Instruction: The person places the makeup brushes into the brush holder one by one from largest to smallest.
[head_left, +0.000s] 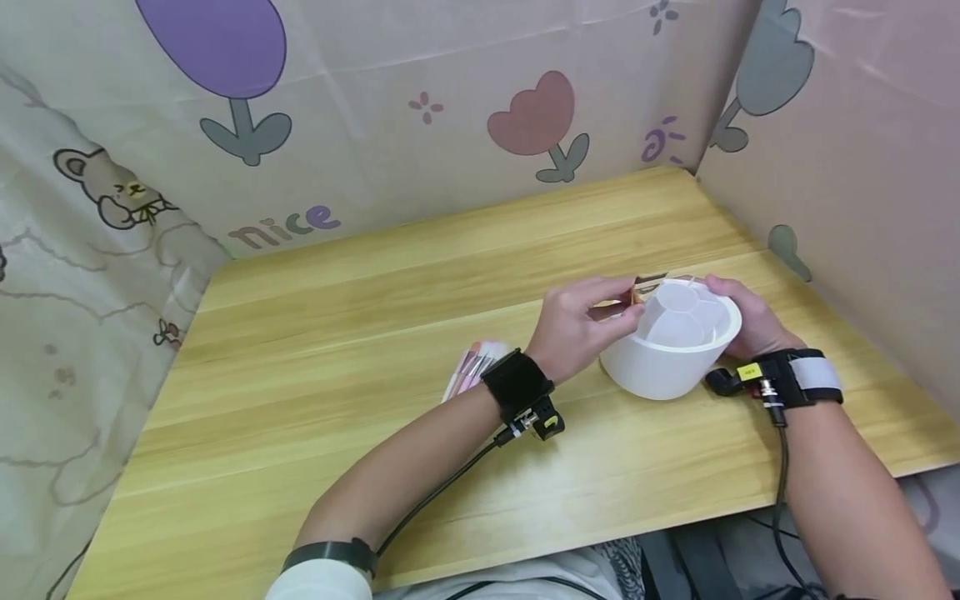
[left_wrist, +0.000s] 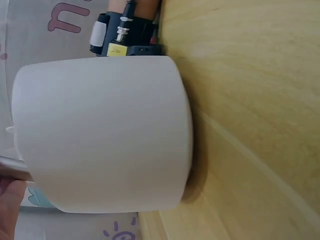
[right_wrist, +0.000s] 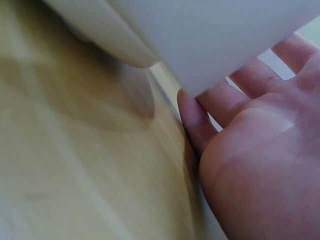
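A white round brush holder (head_left: pixel 660 367) with clear dividers inside stands on the table, its side filling much of the left wrist view. My left hand (head_left: pixel 581 321) is at its left rim and pinches a slim brush (left_wrist: pixel 15 169) with a silver and brown surface; the rest of it is hidden. My right hand (head_left: pixel 753 321) holds the holder from the right side, with the fingers curled round its wall in the right wrist view. Several makeup brushes (head_left: pixel 474 367) with pink and white handles lie on the table behind my left wrist.
The wood-grain table (head_left: pixel 315 392) extends to the left and the back. Printed cloth (head_left: pixel 412 50) hangs along its back and sides. A black cable (head_left: pixel 442 487) runs from the left wrist strap, and another cable (head_left: pixel 782 483) hangs by the right forearm.
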